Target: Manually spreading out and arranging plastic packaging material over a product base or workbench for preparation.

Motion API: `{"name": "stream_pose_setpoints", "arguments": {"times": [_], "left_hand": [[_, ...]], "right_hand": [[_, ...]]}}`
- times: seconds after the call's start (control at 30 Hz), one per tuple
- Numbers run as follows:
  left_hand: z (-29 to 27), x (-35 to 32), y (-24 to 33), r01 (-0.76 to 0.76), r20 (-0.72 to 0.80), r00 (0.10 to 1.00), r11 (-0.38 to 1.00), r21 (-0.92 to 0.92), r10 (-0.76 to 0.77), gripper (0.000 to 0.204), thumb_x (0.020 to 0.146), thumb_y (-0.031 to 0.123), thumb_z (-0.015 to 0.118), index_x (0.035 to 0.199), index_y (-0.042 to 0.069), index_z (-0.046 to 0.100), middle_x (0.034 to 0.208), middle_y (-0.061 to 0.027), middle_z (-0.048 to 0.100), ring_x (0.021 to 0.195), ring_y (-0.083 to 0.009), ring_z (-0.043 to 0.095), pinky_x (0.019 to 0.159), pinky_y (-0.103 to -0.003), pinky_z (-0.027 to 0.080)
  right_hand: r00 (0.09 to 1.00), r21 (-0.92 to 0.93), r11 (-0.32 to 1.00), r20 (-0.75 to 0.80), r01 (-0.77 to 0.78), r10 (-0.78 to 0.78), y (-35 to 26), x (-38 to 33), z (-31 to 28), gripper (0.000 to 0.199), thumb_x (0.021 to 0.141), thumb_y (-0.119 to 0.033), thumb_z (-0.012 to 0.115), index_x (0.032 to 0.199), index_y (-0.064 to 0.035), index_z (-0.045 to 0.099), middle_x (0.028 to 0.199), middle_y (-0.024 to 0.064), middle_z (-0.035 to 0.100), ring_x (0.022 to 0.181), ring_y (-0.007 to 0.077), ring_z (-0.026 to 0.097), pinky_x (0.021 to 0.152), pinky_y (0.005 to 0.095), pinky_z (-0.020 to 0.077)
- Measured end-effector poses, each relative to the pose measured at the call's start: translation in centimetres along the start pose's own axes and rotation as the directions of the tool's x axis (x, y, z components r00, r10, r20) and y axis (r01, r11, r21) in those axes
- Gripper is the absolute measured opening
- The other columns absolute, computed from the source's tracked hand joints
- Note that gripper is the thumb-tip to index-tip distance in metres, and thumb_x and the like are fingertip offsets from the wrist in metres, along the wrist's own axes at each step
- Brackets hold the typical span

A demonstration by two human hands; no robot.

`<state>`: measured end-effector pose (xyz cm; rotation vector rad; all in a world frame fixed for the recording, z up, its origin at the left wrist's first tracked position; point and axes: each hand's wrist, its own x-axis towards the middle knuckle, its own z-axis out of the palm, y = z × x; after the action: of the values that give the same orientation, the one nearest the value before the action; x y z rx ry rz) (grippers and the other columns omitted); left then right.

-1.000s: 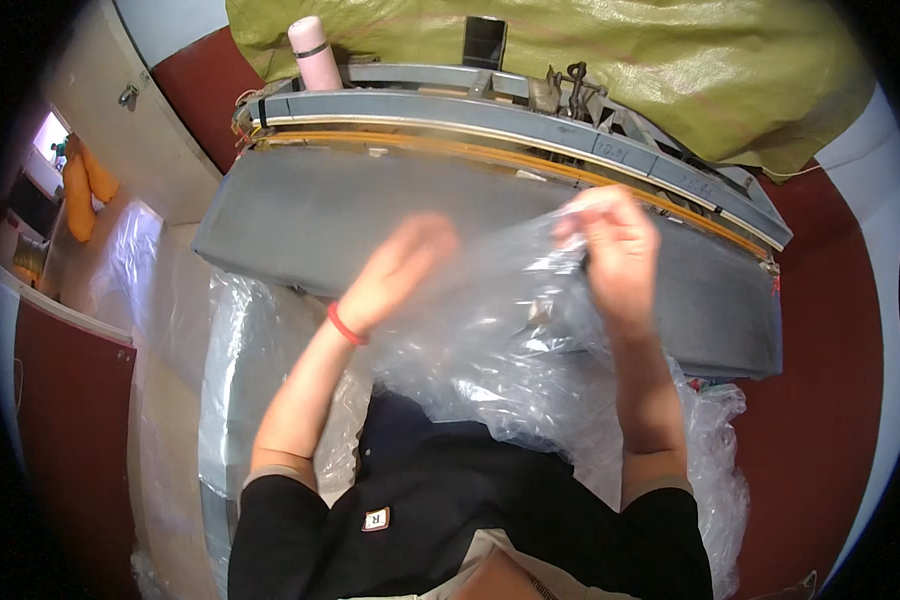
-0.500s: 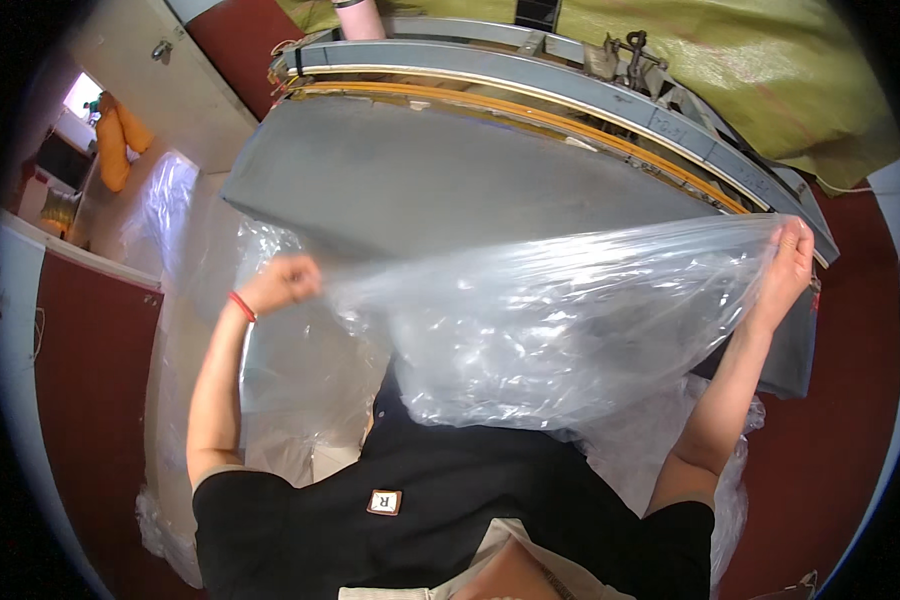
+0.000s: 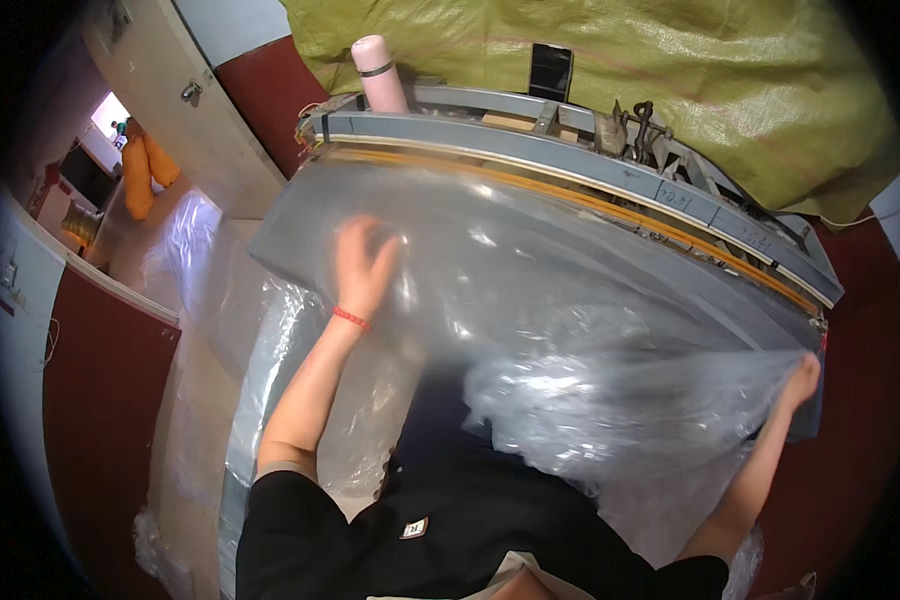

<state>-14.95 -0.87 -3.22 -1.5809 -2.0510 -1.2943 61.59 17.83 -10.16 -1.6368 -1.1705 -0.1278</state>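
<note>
Left hand spread flat, right hand pinched shut, arms wide

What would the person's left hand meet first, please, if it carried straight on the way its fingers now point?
The left hand points up the grey table, under the clear plastic sheet. It would probably meet the machine's grey bar first, near the pink bottle; depth is unclear.

A dark upright phone screen leans against the large yellow-green woven sack behind the machine.

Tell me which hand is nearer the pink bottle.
Left. The left hand lies on the clear plastic sheet just below the pink bottle; the right hand pinches the sheet's far right edge.
</note>
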Motion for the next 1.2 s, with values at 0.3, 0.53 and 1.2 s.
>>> {"name": "stream_pose_setpoints", "arguments": {"times": [0.3,0.53,1.2], "left_hand": [[-0.8,-0.8,-0.5,-0.071,-0.061,0.993,0.929,0.364,0.1,0.069,0.055,0.015,0.079,0.112,0.002,0.041,0.111,-0.0143,0.048,0.106,-0.0309,0.045,0.088,-0.039,0.036],[-2.5,-0.3,-3.2,0.101,0.353,0.912,0.948,0.302,-0.21,0.025,0.066,0.022,0.068,0.08,0.004,0.058,0.082,-0.0152,0.058,0.081,-0.0334,0.055,0.068,-0.042,0.044],[-15.8,14.2,-18.3,0.398,0.341,0.818,0.884,0.245,-0.463,0.023,0.079,0.016,0.05,0.096,0.009,0.064,0.073,-0.0056,0.063,0.061,-0.0131,0.058,0.056,-0.027,0.047]], "right_hand": [[0.952,-0.294,0.91,-0.182,-0.292,0.246,13.0,5.0,-17.5,0.044,0.082,-0.041,0.048,0.102,-0.0043,0.061,0.104,0.0123,0.061,0.098,0.026,0.055,0.085,0.0336,0.0399],[0.905,-0.362,0.844,-0.307,-0.397,0.294,13.9,7.7,-20.2,0.046,0.079,-0.043,0.051,0.105,-0.0058,0.061,0.106,0.013,0.06,0.096,0.0271,0.055,0.085,0.0348,0.0399],[0.989,-0.535,0.84,-0.056,0.087,-0.138,7.4,18.0,-19.4,0.038,0.086,-0.035,0.042,0.109,-0.0114,0.06,0.111,0.0068,0.059,0.102,0.0228,0.055,0.088,0.0341,0.0405]]}}
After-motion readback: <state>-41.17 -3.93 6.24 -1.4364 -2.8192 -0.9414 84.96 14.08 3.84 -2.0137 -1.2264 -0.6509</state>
